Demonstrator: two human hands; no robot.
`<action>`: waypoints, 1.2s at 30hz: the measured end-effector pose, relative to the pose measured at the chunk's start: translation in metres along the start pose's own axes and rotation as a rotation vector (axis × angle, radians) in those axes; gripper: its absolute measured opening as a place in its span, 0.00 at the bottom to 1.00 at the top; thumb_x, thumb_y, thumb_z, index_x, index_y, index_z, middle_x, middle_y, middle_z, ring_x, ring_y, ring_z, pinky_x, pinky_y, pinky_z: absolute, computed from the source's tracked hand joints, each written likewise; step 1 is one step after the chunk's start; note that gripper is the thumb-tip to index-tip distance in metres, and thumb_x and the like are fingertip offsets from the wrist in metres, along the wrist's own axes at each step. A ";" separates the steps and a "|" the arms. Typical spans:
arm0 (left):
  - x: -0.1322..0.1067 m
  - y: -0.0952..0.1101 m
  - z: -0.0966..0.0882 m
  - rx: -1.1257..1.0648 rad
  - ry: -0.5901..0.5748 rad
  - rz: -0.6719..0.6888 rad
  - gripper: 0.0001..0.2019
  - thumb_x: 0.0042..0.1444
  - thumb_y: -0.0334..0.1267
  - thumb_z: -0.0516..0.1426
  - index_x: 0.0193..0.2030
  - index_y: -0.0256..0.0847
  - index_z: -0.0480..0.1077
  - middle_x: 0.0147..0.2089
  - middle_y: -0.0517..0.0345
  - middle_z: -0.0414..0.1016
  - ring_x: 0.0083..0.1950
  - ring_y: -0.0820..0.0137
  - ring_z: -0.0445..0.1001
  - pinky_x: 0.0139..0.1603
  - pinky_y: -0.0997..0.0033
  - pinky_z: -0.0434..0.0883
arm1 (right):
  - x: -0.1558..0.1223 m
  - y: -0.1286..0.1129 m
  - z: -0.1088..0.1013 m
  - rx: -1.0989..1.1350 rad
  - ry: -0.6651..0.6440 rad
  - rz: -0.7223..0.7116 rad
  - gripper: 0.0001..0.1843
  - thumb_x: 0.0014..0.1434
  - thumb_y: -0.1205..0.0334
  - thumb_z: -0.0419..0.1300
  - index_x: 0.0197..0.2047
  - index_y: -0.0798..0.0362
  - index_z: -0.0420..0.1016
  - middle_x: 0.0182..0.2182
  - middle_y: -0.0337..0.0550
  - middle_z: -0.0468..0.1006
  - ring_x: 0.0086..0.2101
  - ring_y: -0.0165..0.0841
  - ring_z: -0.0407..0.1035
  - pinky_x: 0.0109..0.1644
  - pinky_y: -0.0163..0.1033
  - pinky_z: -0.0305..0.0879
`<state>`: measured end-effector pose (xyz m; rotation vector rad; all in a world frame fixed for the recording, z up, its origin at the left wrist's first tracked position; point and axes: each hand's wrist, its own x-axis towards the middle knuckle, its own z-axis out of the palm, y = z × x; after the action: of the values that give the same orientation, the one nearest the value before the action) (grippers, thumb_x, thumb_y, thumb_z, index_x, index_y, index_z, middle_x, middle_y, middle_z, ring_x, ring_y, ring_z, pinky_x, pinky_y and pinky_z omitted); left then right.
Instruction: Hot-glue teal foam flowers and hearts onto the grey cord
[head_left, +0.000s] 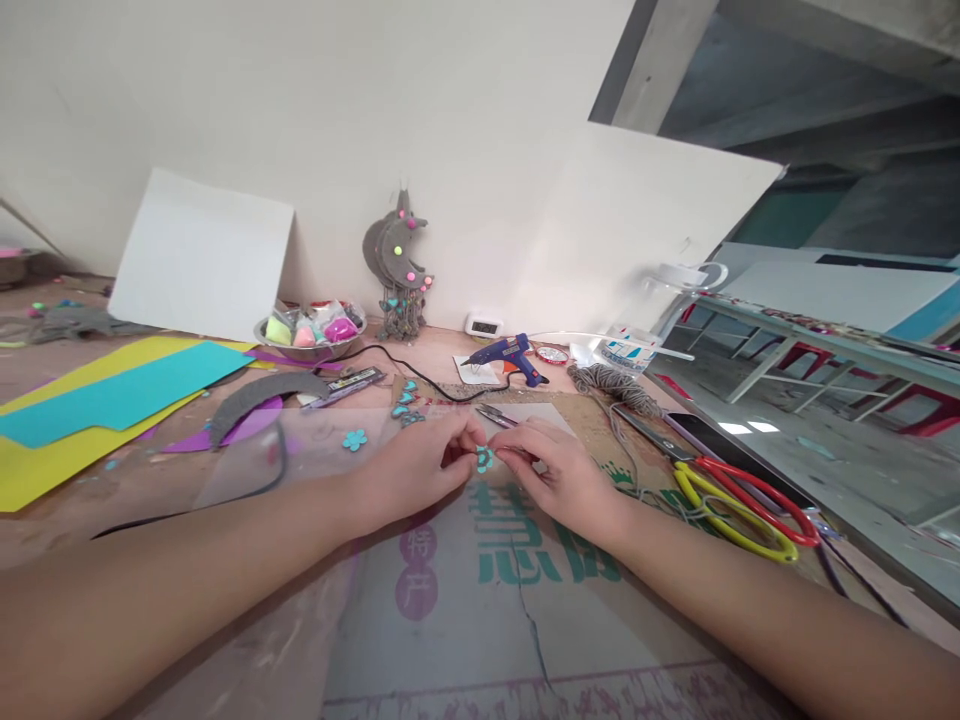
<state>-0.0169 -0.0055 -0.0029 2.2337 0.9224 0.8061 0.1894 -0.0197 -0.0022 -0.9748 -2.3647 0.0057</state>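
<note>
My left hand [420,465] and my right hand [559,470] meet over a printed cardboard sheet [480,600] at the table's middle. Both pinch a small teal cut-out shape [484,459] between their fingertips. The fingers of both hands are curled closed around it. A teal flower cut-out [355,439] lies to the left of my left hand. More small teal pieces [405,400] lie just beyond the hands, next to a metal tool [495,416].
A blue glue gun [510,355] with a black cord lies behind the hands. Red and yellow scissors [739,500] lie at the right beside grey twine [611,385]. Yellow and teal foam sheets [97,405] cover the left. A bowl [309,332] and a grey moon ornament [397,260] stand by the wall.
</note>
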 end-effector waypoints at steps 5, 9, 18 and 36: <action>0.000 0.000 0.000 -0.004 0.017 0.010 0.05 0.54 0.32 0.51 0.38 0.41 0.65 0.32 0.63 0.71 0.32 0.74 0.68 0.32 0.75 0.64 | 0.000 0.001 0.001 0.008 -0.008 0.032 0.09 0.61 0.67 0.52 0.43 0.51 0.69 0.33 0.43 0.73 0.34 0.32 0.66 0.38 0.37 0.62; 0.001 0.000 0.000 -0.013 0.017 0.022 0.06 0.54 0.31 0.51 0.39 0.41 0.65 0.32 0.63 0.71 0.33 0.74 0.68 0.33 0.75 0.64 | 0.002 0.001 0.000 0.003 0.003 -0.019 0.08 0.62 0.67 0.51 0.41 0.52 0.71 0.30 0.42 0.72 0.33 0.31 0.65 0.37 0.36 0.61; 0.000 0.002 -0.001 0.032 0.011 0.023 0.06 0.53 0.31 0.51 0.38 0.40 0.64 0.32 0.63 0.70 0.32 0.74 0.68 0.32 0.76 0.64 | -0.002 -0.001 0.000 0.051 -0.027 0.118 0.13 0.61 0.63 0.52 0.50 0.53 0.64 0.30 0.41 0.69 0.30 0.30 0.64 0.35 0.35 0.62; 0.002 0.000 0.001 0.014 0.029 0.036 0.10 0.56 0.36 0.50 0.42 0.43 0.70 0.34 0.62 0.75 0.34 0.73 0.71 0.35 0.75 0.65 | 0.005 -0.003 0.001 0.084 -0.114 0.147 0.08 0.60 0.59 0.54 0.33 0.53 0.70 0.29 0.40 0.68 0.32 0.31 0.63 0.36 0.35 0.59</action>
<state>-0.0151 -0.0039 -0.0024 2.2627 0.9060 0.8523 0.1839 -0.0184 0.0000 -1.1312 -2.3685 0.2214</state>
